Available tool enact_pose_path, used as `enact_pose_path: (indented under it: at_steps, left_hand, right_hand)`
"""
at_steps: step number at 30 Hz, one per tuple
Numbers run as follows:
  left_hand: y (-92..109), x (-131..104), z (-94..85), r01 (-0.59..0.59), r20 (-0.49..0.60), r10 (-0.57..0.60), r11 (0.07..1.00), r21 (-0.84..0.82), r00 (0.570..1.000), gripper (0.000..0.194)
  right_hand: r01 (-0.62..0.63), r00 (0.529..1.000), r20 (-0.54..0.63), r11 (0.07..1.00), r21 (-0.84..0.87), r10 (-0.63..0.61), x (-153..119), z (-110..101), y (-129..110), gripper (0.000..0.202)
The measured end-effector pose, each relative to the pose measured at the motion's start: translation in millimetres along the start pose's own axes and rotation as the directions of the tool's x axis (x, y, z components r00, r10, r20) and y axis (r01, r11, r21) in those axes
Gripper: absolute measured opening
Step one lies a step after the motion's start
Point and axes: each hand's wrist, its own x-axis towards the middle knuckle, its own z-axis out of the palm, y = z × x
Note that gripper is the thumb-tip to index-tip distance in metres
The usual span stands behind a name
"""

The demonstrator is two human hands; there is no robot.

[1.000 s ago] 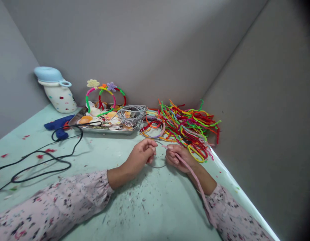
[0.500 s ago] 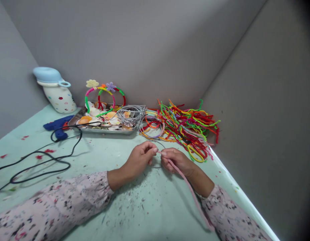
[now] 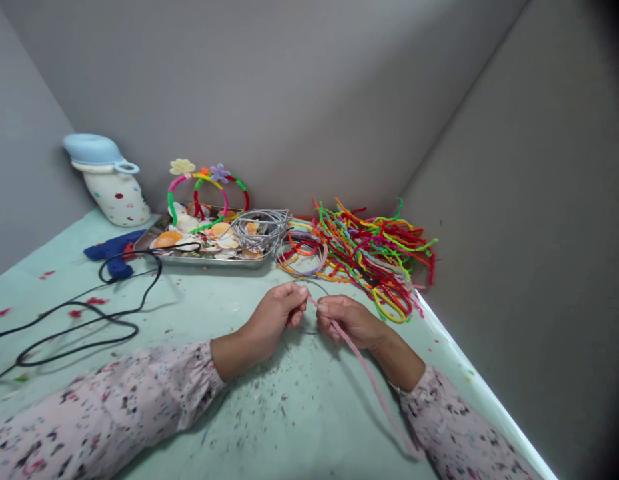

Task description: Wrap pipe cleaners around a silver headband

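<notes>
A pink pipe cleaner (image 3: 372, 379) trails from my right hand (image 3: 350, 321) down toward the right sleeve. The fingers of that hand are pinched on it. My left hand (image 3: 279, 313) is closed at the short end of the same pipe cleaner, and a small pink stretch shows between the two hands. A thin grey wire ring (image 3: 317, 286) passes behind and between the hands; its parts near the fingertips are hidden.
Behind stands a metal tray (image 3: 209, 263) with shells, a grey wire coil (image 3: 262, 227) and flowered rings. Colourful pipe cleaners (image 3: 374, 247) are heaped at the right. A blue glue gun (image 3: 114, 250), its black cable (image 3: 134, 313) and a bottle (image 3: 114, 193) are at the left.
My left hand has moved slightly left, away from my right hand, and the pink stretch between them is longer. My right hand stays closed on the pipe cleaner.
</notes>
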Motion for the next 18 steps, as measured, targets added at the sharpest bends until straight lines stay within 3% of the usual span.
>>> enact_pose_path:
  at_steps: [5,11,18]
  left_hand:
    - [1.1,-0.1,-1.0,-0.042,-0.026,0.042,0.999,0.002,0.999,0.033]
    - [-2.4,-3.4,0.2,-0.023,0.062,0.021,0.999,0.023,0.998,0.031]
    - [-0.6,-1.9,-0.6,-0.044,0.011,0.044,0.999,0.026,0.999,0.03]
  right_hand:
    - [-0.003,1.0,-0.019,1.0,0.026,0.004,-0.6,2.4,-0.7,0.032]
    - [-0.016,1.0,-0.01,0.999,0.03,0.017,-0.6,2.3,-2.0,0.033]
    - [-0.086,0.995,0.057,0.996,-0.034,0.088,-3.2,4.1,-2.5,0.033]
